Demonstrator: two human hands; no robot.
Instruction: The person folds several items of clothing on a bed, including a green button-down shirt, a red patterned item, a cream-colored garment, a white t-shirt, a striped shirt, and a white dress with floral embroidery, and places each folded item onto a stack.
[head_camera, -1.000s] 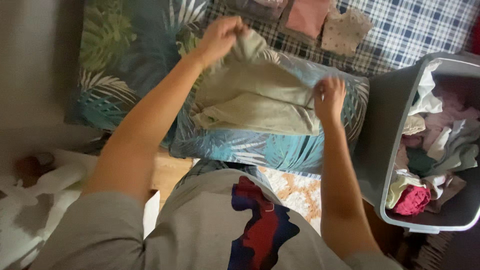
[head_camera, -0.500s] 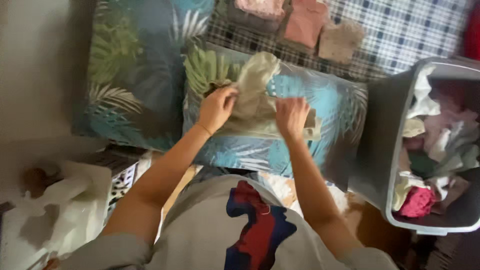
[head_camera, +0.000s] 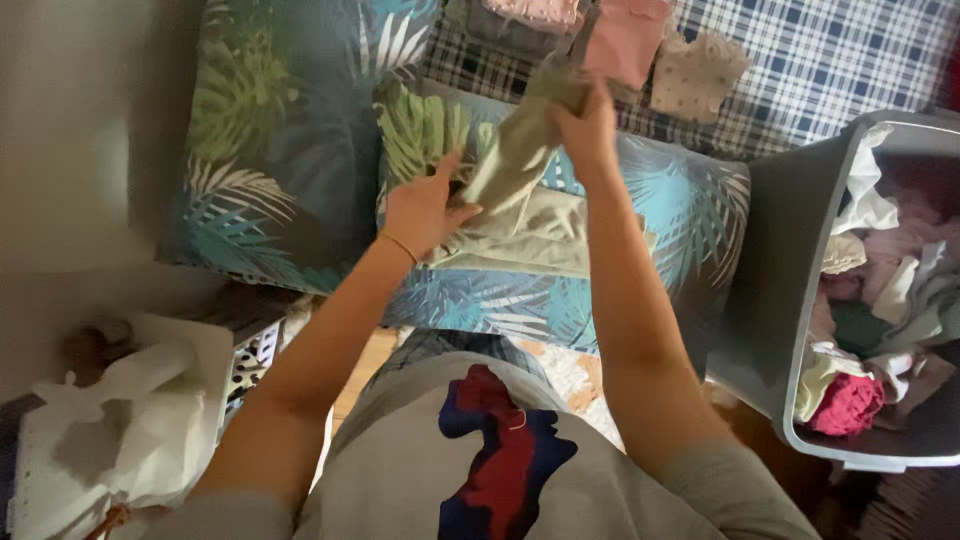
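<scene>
I find the pale olive-green cloth garment (head_camera: 520, 200) lying on the blue leaf-print cushion (head_camera: 680, 210), one end lifted off it toward the cushion's far edge. My right hand (head_camera: 585, 125) grips that raised end, fingers clamped on the fabric; the fingertips are buried in folds. My left hand (head_camera: 425, 205) presses the garment's near-left part, fingers spread apart. The garment's shape is hard to read, blurred. Beyond the cushion, small folded pink and beige clothes (head_camera: 690, 70) lie on the blue plaid bedcover (head_camera: 840, 50), partly cut off at the top. The grey plastic laundry basket (head_camera: 775, 260) of mixed clothes stands just right of the cushion, cropped at the frame's right.
</scene>
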